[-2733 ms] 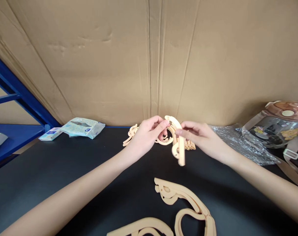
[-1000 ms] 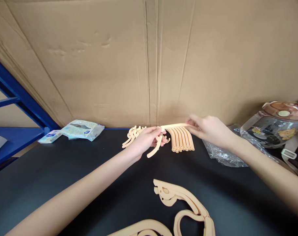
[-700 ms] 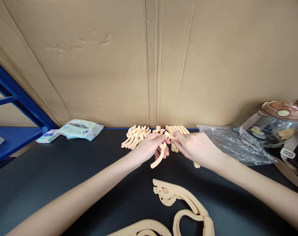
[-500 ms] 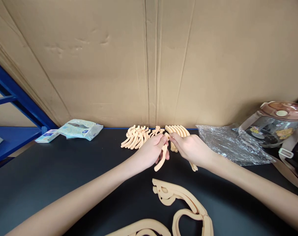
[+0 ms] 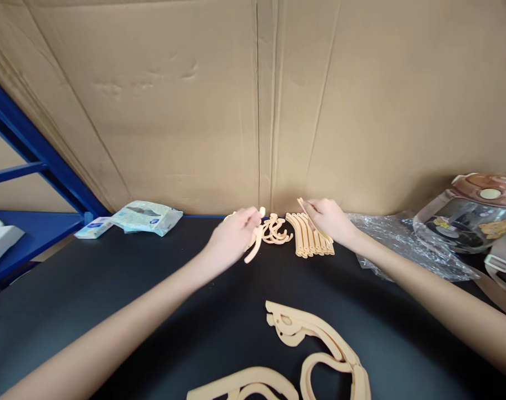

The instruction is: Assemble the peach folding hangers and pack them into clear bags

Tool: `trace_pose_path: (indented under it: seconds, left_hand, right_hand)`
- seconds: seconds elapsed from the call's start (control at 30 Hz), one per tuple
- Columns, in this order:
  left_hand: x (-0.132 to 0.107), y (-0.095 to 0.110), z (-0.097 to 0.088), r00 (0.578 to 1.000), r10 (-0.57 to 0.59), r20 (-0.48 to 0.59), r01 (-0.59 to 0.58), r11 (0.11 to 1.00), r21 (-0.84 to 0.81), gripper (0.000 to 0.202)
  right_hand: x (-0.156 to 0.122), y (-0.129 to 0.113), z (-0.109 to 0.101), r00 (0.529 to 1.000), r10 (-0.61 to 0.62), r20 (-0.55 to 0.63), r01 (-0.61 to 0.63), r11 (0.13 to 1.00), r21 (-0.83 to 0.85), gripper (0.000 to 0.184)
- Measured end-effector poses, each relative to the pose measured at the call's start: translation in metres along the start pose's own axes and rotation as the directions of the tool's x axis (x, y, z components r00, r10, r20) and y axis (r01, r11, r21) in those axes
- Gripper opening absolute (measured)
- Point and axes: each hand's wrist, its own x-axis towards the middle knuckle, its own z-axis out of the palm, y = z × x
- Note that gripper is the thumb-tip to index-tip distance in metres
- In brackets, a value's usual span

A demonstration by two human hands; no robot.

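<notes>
On a black tabletop (image 5: 111,289) lie piles of beige plastic hanger pieces along the back. My left hand (image 5: 230,236) is closed round one curved beige arm piece (image 5: 255,241), held just over the left pile, which the hand mostly hides. My right hand (image 5: 326,219) pinches another thin beige piece (image 5: 303,210) above the row of straight arm pieces (image 5: 311,241). Between the hands sit small beige hook pieces (image 5: 275,229). Nearer to me lie folded beige hangers (image 5: 315,339).
A cardboard wall (image 5: 253,100) stands behind the table. Tissue packs (image 5: 147,215) lie at the back left by a blue shelf frame (image 5: 31,161). Crumpled clear plastic (image 5: 407,244) and a brown-lidded transparent bottle (image 5: 472,214) with a strap are at the right.
My hands were together at the centre pulling on joined pieces. They have now separated, each carrying a piece back: left toward the left pile, right over the right row.
</notes>
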Motion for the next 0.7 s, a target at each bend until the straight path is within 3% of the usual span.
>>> trace_pose_path:
  seconds: [0.2,0.33,0.47,0.53,0.6,0.7]
  left_hand:
    - [0.045,-0.055,-0.027,0.99,-0.137,0.025,0.133,0.983,0.128,0.027]
    - [0.054,-0.068,-0.027,0.985,-0.173,-0.003,0.169,0.955,0.243,0.026]
    - [0.035,-0.047,-0.021,0.991,-0.087,-0.104,0.116,0.937,0.33,0.031]
    - [0.017,-0.027,-0.016,0.998,-0.002,-0.063,0.024,0.937,0.347,0.027]
    - [-0.005,-0.005,-0.012,0.992,0.084,0.092,-0.109,0.938,0.329,0.022]
    - [-0.034,0.019,-0.005,0.904,0.187,0.384,-0.294,0.924,0.244,0.02]
  right_hand:
    - [0.003,0.0,0.019,0.996,0.09,-0.013,-0.091,0.965,-0.247,0.031]
    - [0.006,-0.009,0.025,0.996,0.093,-0.004,-0.088,0.929,-0.358,0.032]
    - [0.011,-0.011,0.029,0.994,0.104,0.027,-0.083,0.902,-0.423,0.03]
    - [0.012,-0.009,0.032,0.993,0.111,0.046,-0.08,0.897,-0.436,0.029]
    - [0.014,-0.008,0.034,0.992,0.108,0.059,-0.072,0.897,-0.435,0.031]
    - [0.016,-0.008,0.036,0.995,0.084,0.052,-0.055,0.909,-0.413,0.032]
